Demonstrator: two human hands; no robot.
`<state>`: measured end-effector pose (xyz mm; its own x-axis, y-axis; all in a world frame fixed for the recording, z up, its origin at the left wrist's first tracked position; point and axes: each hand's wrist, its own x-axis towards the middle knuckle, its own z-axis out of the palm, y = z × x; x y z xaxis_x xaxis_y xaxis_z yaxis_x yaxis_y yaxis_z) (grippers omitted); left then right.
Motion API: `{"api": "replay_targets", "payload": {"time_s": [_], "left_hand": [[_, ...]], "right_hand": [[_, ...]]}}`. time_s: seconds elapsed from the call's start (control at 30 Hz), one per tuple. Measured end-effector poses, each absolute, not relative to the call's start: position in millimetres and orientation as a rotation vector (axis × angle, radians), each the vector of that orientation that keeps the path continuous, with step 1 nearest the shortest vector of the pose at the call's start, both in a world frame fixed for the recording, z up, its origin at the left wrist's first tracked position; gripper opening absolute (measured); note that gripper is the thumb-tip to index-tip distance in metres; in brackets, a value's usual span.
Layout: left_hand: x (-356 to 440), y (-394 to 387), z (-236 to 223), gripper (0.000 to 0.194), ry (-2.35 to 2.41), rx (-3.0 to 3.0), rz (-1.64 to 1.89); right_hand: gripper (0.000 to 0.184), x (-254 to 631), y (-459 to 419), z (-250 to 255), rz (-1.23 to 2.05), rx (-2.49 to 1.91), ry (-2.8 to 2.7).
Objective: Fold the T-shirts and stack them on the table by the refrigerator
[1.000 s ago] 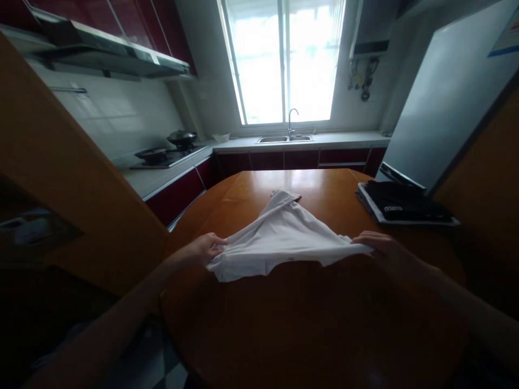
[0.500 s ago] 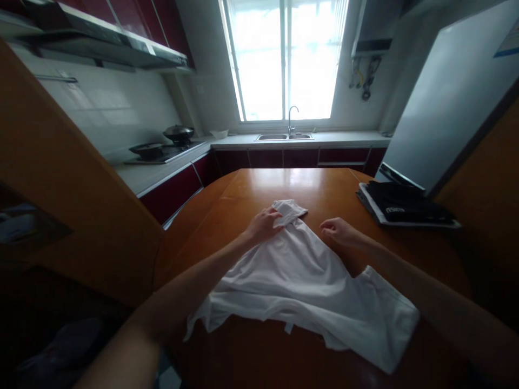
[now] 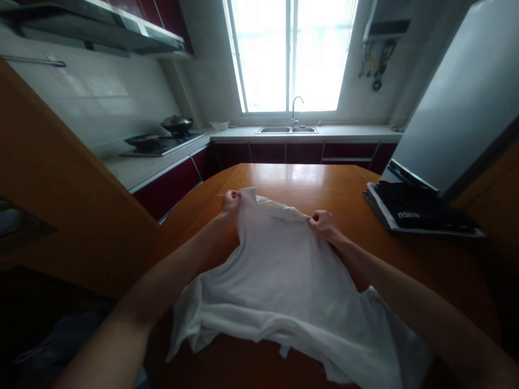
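A white T-shirt (image 3: 284, 265) is spread over the wooden table, its far hem stretched between both hands. My left hand (image 3: 232, 202) is closed on the hem's far left corner. At the right end of that edge, my right hand (image 3: 323, 223) pinches the fabric with curled fingers. The sleeves and neck lie toward me, with a small tag (image 3: 284, 351) showing at the near edge. Some wrinkles run across the near part, and my right forearm covers a bit of the right sleeve.
Folded clothes, a black one on top (image 3: 421, 208), are stacked at the table's right side. The wooden table (image 3: 284, 175) has a rounded edge. Beyond it are a counter with a sink (image 3: 275, 130), a stove with pans (image 3: 177, 124) and a fridge (image 3: 458, 102).
The bunched far end of the T-shirt has been pulled out wide. My left hand moved left with one corner; my right hand, empty before, has taken hold of the other. The view shifted slightly.
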<state>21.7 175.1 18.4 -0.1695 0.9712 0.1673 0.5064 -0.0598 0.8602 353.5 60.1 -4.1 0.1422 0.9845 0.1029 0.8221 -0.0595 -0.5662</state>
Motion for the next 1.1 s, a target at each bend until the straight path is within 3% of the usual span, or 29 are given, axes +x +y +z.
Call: {"api": "replay_targets", "payload": {"time_s": [0.1, 0.23, 0.43, 0.57, 0.7, 0.77, 0.9, 0.97, 1.1], "left_hand": [[-6.7, 174.6, 11.6, 0.031, 1.674, 1.466, 1.050], [-9.5, 173.7, 5.1, 0.042, 1.559, 1.471, 0.942], [3.2, 168.1, 25.9, 0.061, 1.161, 1.746, 0.610], [-3.3, 160.7, 37.4, 0.056, 1.017, 1.859, 0.390], [-11.6, 160.7, 33.2, 0.034, 0.996, 1.983, 0.458], [-14.9, 163.7, 32.4, 0.028, 0.990, 1.963, 0.487], [-12.4, 175.8, 38.2, 0.037, 0.867, 1.761, 0.697], [-1.7, 185.5, 39.7, 0.042, 0.840, 1.590, 0.891], [33.4, 208.4, 31.8, 0.031, 1.134, 1.294, 1.144]], "right_hand": [[0.013, 384.7, 64.1, -4.2, 0.502, -1.917, -1.685], [0.020, 401.5, 68.9, 2.8, 0.900, -1.693, -1.689], [0.024, 377.7, 90.8, 14.7, 1.256, -1.698, -1.225], [0.023, 366.4, 100.3, 21.1, 1.684, -1.568, -1.333], [0.026, 361.3, 101.2, 22.3, 1.937, -1.549, -1.361], [0.025, 360.0, 101.3, 24.8, 1.655, -1.621, -1.346], [0.022, 362.3, 99.6, 40.5, 0.497, -1.506, -1.329], [0.021, 365.0, 98.8, 47.0, 0.081, -1.337, -1.409], [0.035, 371.6, 109.3, 35.0, -0.198, -1.288, -1.612]]}}
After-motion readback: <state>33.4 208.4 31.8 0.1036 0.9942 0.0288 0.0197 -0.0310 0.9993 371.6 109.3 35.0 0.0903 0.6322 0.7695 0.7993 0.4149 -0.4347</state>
